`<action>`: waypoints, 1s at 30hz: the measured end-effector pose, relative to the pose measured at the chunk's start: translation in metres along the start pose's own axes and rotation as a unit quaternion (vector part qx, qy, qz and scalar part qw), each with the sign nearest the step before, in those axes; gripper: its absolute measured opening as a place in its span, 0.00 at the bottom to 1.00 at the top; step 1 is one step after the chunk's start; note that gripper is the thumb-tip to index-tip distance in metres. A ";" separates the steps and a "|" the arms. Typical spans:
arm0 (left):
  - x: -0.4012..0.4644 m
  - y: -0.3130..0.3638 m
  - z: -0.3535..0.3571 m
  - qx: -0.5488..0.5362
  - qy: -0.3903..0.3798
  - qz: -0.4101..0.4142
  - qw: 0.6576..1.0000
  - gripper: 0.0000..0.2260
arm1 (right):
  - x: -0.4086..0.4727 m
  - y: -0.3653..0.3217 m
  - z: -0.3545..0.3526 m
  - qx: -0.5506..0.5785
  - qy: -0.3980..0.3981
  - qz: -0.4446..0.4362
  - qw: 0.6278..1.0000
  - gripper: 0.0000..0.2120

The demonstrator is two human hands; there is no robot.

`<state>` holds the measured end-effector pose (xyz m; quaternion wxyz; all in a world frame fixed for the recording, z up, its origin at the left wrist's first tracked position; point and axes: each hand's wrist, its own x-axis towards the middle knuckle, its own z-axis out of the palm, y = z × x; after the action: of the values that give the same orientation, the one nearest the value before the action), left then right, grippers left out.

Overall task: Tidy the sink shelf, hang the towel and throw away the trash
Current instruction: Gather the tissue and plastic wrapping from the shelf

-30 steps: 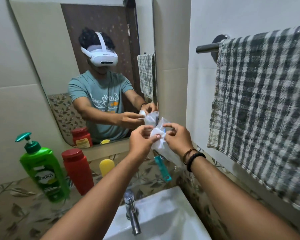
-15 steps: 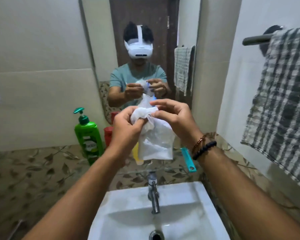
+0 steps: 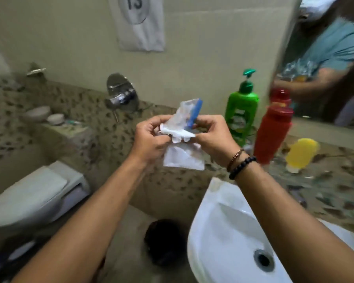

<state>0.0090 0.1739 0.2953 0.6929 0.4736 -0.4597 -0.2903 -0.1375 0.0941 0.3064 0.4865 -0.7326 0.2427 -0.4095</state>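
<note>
Both hands hold a bundle of trash [image 3: 182,139] at chest height: crumpled white tissue, a clear plastic wrapper and a blue strip sticking up. My left hand [image 3: 149,139] pinches its left side and my right hand [image 3: 215,139] grips its right side. A dark round bin [image 3: 164,242] stands on the floor below, between toilet and sink. On the sink shelf [image 3: 331,184] stand a green pump bottle [image 3: 241,111] and a red bottle [image 3: 272,133]. A yellow bottle [image 3: 300,152] lies beside them. The towel is out of view.
A white sink [image 3: 223,231] is at lower right, a white toilet [image 3: 35,195] with shut lid at lower left. A chrome wall mixer [image 3: 122,94] and small bowls [image 3: 43,115] sit on the patterned ledge. A mirror [image 3: 325,58] is at upper right.
The view has swung left and down, away from the towel and mirror toward the toilet and bin. Both hands still hold the trash, now more bunched together.
</note>
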 end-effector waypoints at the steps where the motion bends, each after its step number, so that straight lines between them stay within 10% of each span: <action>1: -0.001 -0.007 -0.019 -0.037 -0.011 -0.037 0.999 0.20 | 0.004 0.011 0.014 0.005 0.000 0.013 1.000 0.15; 5: -0.006 -0.053 -0.085 -0.127 -0.031 -0.194 0.972 0.23 | 0.022 0.065 0.069 -0.040 -0.027 0.017 0.999 0.08; 16: -0.019 -0.288 -0.160 0.150 0.113 -0.298 0.936 0.19 | 0.039 0.254 0.148 -0.219 -0.186 0.183 0.940 0.17; 30: -0.083 -0.612 -0.189 0.373 -0.072 -0.457 0.804 0.39 | 0.062 0.435 0.162 -0.348 -0.128 0.213 0.904 0.10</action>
<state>0.1675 0.0821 -0.3241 0.2143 0.8286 -0.3114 -0.4129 0.0507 -0.0477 -0.0986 0.3034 -0.8322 0.4556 -0.0880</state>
